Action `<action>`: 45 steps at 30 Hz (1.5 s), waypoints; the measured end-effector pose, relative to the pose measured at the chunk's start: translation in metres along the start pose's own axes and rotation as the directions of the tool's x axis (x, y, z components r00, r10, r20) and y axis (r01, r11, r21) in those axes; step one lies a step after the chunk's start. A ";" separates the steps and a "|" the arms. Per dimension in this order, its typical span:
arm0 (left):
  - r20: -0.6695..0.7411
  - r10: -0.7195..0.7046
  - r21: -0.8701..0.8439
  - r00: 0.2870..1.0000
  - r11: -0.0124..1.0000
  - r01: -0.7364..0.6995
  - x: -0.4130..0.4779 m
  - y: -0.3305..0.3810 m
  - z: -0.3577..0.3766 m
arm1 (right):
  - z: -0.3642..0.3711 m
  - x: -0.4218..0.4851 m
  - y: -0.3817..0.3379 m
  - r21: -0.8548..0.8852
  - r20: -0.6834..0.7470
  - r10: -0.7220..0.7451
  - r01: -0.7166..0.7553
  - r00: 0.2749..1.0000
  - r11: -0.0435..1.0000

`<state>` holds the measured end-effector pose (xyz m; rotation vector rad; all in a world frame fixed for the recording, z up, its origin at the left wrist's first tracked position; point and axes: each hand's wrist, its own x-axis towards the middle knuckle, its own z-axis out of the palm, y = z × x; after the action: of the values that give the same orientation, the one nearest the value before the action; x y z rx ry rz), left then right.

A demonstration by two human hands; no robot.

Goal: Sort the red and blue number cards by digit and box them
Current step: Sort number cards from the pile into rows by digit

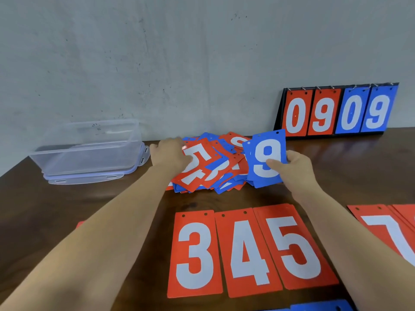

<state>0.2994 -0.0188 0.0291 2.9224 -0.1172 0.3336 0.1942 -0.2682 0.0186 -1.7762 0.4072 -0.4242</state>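
A jumbled heap of red and blue number cards lies mid-table. My left hand rests on its left side, fingers on a red 5 card. My right hand pinches a blue 9 card, with more blue cards stacked behind it, raised at the heap's right edge. In front lie sorted red cards: 3, 4, 5 and a stack topped by 7. A clear plastic box stands at the left on its lid.
A flip scoreboard reading 0909 leans against the grey wall at the back right. A blue card edge shows at the bottom. A red corner peeks out beside my left forearm. The dark wooden table runs to the wall.
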 end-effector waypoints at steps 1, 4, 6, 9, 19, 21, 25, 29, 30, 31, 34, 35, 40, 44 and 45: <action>-0.051 -0.007 -0.058 0.999 0.998 0.004 -0.002 0.000 -0.001 | -0.001 -0.002 -0.001 0.004 0.008 0.004 -0.004 1.000 1.000; -0.170 -0.079 -0.358 0.982 0.934 0.013 -0.009 0.003 -0.012 | -0.007 -0.010 -0.004 0.011 0.023 0.021 -0.021 1.000 1.000; -0.180 -0.156 -0.573 0.971 0.819 0.026 -0.012 0.007 -0.022 | -0.013 -0.017 -0.007 0.012 0.022 0.032 -0.032 0.999 0.999; -0.121 -0.242 -0.773 0.963 0.631 0.062 -0.018 0.017 -0.040 | -0.025 -0.029 -0.012 0.014 0.002 0.050 -0.050 0.999 0.999; 0.214 -0.137 -0.929 0.967 0.279 0.245 -0.080 0.065 -0.046 | -0.088 -0.079 -0.012 0.012 -0.161 0.091 -0.090 0.983 0.996; 0.292 -0.102 -0.917 0.951 0.253 0.309 -0.096 0.073 -0.039 | -0.100 -0.085 -0.011 0.030 -0.170 0.087 -0.083 0.982 0.996; 0.425 -0.049 -0.882 0.904 0.203 0.425 -0.130 0.093 -0.035 | -0.129 -0.090 -0.010 0.023 -0.166 0.065 -0.062 0.984 0.998; 0.440 -0.094 -0.837 0.893 0.316 0.446 -0.154 0.114 -0.035 | -0.158 -0.083 -0.006 0.014 -0.149 0.068 -0.067 0.986 0.998; 0.441 -0.116 -0.810 0.890 0.376 0.450 -0.158 0.117 -0.033 | -0.166 -0.080 -0.005 0.006 -0.140 0.078 -0.078 0.987 0.997; 0.449 -0.136 -0.779 0.883 0.424 0.462 -0.163 0.121 -0.033 | -0.173 -0.078 -0.003 -0.004 -0.126 0.089 -0.090 0.988 0.996; 0.485 -0.174 -0.724 0.857 0.468 0.506 -0.176 0.133 -0.031 | -0.196 -0.070 0.002 -0.028 -0.070 0.092 -0.094 0.993 0.995; 0.479 -0.188 -0.709 0.858 0.494 0.504 -0.180 0.137 -0.032 | -0.203 -0.067 0.004 -0.030 -0.054 0.084 -0.086 0.995 0.996; 0.316 -0.281 -0.610 0.906 0.671 0.421 -0.197 0.153 -0.026 | -0.233 -0.058 0.012 -0.022 0.001 0.062 -0.062 0.998 0.998; 0.193 -0.291 -0.377 0.937 0.860 0.345 -0.211 0.161 -0.012 | -0.249 -0.057 0.019 -0.032 0.041 0.058 -0.056 0.998 0.998; 0.175 -0.286 -0.334 0.942 0.883 0.330 -0.214 0.163 -0.009 | -0.252 -0.058 0.021 -0.033 0.049 0.056 -0.054 0.997 0.998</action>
<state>0.0727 -0.1639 0.0184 2.5380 0.2460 0.0710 0.0202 -0.4576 0.0523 -1.7987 0.4288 -0.3351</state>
